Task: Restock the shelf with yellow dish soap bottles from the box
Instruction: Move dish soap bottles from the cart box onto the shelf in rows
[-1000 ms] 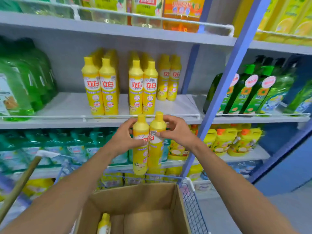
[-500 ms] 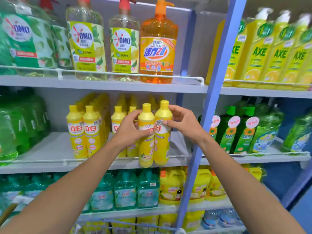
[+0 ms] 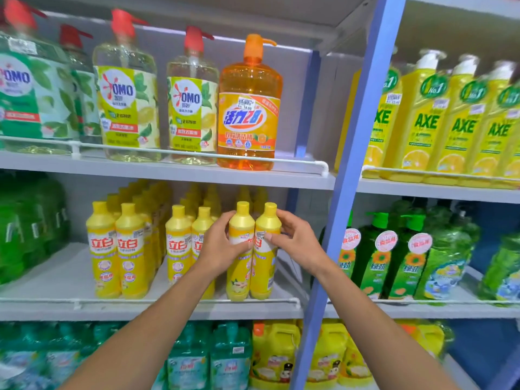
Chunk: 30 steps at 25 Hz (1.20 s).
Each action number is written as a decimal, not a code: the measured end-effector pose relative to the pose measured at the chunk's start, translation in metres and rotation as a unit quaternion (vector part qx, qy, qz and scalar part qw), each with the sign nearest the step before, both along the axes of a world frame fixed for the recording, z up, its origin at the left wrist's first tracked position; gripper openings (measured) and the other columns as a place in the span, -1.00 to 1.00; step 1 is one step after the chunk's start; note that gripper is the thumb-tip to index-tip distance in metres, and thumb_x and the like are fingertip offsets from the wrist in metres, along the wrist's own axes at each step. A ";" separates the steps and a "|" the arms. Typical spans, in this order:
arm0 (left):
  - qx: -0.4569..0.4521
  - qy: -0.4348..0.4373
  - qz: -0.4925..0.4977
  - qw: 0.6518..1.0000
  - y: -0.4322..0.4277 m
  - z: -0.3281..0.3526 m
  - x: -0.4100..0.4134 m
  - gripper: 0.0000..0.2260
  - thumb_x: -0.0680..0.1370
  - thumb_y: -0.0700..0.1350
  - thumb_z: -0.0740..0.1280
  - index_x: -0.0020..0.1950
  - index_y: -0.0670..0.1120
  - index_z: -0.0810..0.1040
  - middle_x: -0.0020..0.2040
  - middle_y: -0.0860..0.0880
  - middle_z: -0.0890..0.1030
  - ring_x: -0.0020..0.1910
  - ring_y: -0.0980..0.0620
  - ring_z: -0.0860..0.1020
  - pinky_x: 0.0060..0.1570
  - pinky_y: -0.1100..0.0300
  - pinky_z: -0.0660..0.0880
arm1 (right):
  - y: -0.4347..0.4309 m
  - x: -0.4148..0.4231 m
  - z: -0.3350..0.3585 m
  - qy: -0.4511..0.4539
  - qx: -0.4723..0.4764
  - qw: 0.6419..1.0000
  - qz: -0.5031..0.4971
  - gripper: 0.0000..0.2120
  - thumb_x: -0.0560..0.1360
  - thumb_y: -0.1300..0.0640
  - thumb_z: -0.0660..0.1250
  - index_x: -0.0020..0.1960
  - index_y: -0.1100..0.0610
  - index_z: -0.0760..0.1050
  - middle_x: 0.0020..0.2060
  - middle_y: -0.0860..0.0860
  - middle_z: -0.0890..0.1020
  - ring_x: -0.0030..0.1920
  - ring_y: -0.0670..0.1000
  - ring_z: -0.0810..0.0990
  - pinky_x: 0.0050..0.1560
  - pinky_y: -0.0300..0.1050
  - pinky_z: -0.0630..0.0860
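Note:
Two yellow dish soap bottles stand side by side at the right end of the middle shelf, just behind its front rail. My left hand grips the left bottle around its label. My right hand grips the right bottle near its shoulder. More yellow bottles of the same kind stand in rows to the left and behind. The box is out of view.
A blue upright post stands just right of my right hand. Large pump bottles fill the shelf above, green bottles the bay to the right, teal and yellow jugs the shelf below.
Both hands have carried the two bottles up from above the box and onto the middle shelf's right end. My view has tilted up; the box has dropped out of sight.

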<state>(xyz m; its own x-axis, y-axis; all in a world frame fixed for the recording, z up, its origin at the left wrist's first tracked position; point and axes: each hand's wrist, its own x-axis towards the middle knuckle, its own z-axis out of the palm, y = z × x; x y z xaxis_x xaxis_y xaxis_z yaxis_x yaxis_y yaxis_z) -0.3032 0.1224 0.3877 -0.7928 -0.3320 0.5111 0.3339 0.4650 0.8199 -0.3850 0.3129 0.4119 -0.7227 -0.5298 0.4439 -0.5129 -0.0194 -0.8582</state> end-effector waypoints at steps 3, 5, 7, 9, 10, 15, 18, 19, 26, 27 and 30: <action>0.005 0.003 0.024 1.000 0.000 0.000 -0.007 -0.38 0.32 -0.16 0.63 0.32 0.03 0.49 0.09 0.10 0.66 0.05 0.14 0.63 0.07 0.09 0.61 | -0.004 -0.011 -0.003 -0.008 0.010 1.000 0.010 -0.48 0.49 0.34 0.47 0.42 0.18 0.46 0.20 0.08 0.67 0.22 0.05 0.66 0.17 -0.02 0.63; 0.008 0.006 0.042 0.999 0.000 -0.001 -0.009 -0.37 0.32 -0.16 0.63 0.32 0.03 0.48 0.09 0.10 0.65 0.04 0.16 0.62 0.07 0.11 0.61 | -0.006 -0.018 -0.008 -0.012 0.022 1.000 0.018 -0.46 0.48 0.30 0.49 0.42 0.16 0.46 0.21 0.06 0.67 0.23 0.07 0.65 0.22 0.08 0.61; -0.003 0.007 0.055 0.998 0.001 -0.007 -0.013 -0.38 0.31 -0.14 0.64 0.30 0.06 0.48 0.09 0.10 0.64 0.05 0.14 0.62 0.07 0.08 0.60 | -0.008 -0.024 -0.017 -0.013 0.034 0.999 0.024 -0.46 0.48 0.31 0.49 0.42 0.17 0.45 0.21 0.08 0.67 0.23 0.10 0.65 0.24 0.11 0.60; -0.016 0.011 0.057 0.998 0.004 -0.018 -0.016 -0.41 0.31 -0.11 0.63 0.23 0.20 0.46 0.09 0.13 0.62 0.06 0.15 0.60 0.07 0.07 0.58 | -0.008 -0.028 -0.027 -0.025 0.032 0.999 0.021 -0.46 0.49 0.31 0.48 0.43 0.17 0.44 0.20 0.09 0.67 0.23 0.12 0.65 0.22 0.10 0.61; -0.018 0.013 0.062 0.998 0.006 -0.024 -0.017 -0.42 0.32 -0.10 0.62 0.20 0.26 0.44 0.09 0.15 0.61 0.07 0.19 0.58 0.07 0.10 0.57 | -0.007 -0.030 -0.031 -0.027 0.030 0.999 0.017 -0.45 0.50 0.28 0.49 0.45 0.16 0.43 0.20 0.08 0.67 0.23 0.10 0.65 0.23 0.09 0.61; -0.001 -0.004 0.107 0.994 0.010 -0.041 -0.023 -0.36 0.33 -0.01 0.62 0.32 0.06 0.42 0.14 0.10 0.59 0.08 0.17 0.57 0.02 0.24 0.54 | -0.010 -0.018 -0.048 -0.001 0.005 0.997 -0.076 -0.36 0.40 0.00 0.60 0.42 0.02 0.45 0.25 -0.11 0.56 0.20 -0.16 0.62 0.11 -0.20 0.63; 0.013 -0.001 0.155 0.988 0.023 -0.068 -0.018 -0.42 0.35 0.00 0.61 0.29 0.05 0.44 0.09 0.13 0.60 0.05 0.17 0.58 -0.04 0.30 0.53 | -0.021 -0.003 -0.073 0.006 0.002 0.985 -0.171 -0.38 0.29 -0.18 0.63 0.24 -0.09 0.46 0.13 -0.18 0.61 0.06 -0.23 0.63 -0.02 -0.24 0.64; 0.019 -0.003 0.170 0.985 0.026 -0.080 -0.017 -0.43 0.36 0.01 0.60 0.29 0.06 0.44 0.10 0.12 0.60 0.07 0.13 0.59 0.00 0.21 0.56 | -0.025 -0.002 -0.080 0.002 -0.002 0.984 -0.179 -0.43 0.29 -0.19 0.63 0.19 -0.12 0.47 0.08 -0.18 0.64 0.05 -0.24 0.64 -0.01 -0.20 0.65; 0.024 -0.030 0.125 0.991 0.011 -0.108 -0.023 -0.42 0.42 0.17 0.50 0.38 0.12 0.41 0.24 0.15 0.59 0.21 0.15 0.56 0.17 -0.01 0.59 | -0.013 -0.003 -0.086 -0.027 -0.012 0.999 -0.039 -0.61 0.58 0.08 0.41 0.37 -0.06 0.45 0.14 -0.29 0.66 0.17 -0.20 0.64 0.07 -0.33 0.58; 0.020 -0.030 0.115 0.993 0.010 -0.108 -0.022 -0.44 0.44 0.17 0.49 0.39 0.13 0.40 0.24 0.16 0.58 0.22 0.16 0.56 0.17 -0.01 0.59 | -0.012 -0.003 -0.090 -0.036 -0.023 0.998 -0.034 -0.61 0.60 0.10 0.39 0.39 -0.03 0.41 0.17 -0.26 0.65 0.20 -0.17 0.64 0.09 -0.29 0.59; 0.018 -0.028 0.100 0.994 0.011 -0.107 -0.020 -0.46 0.49 0.13 0.46 0.43 0.16 0.38 0.28 0.18 0.57 0.25 0.16 0.55 0.19 -0.02 0.58 | -0.016 -0.001 -0.104 -0.059 -0.035 0.997 -0.045 -0.56 0.57 0.07 0.43 0.38 0.00 0.36 0.23 -0.15 0.64 0.25 -0.11 0.62 0.16 -0.18 0.61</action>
<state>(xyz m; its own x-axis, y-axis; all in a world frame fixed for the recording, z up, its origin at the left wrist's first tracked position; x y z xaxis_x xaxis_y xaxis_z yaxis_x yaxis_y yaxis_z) -0.3235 0.1337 0.2805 -0.7355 -0.5037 0.4531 0.1914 0.4871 0.8521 -0.3855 0.2967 0.3081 -0.8149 -0.4312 0.3873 -0.4112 -0.0408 -0.9106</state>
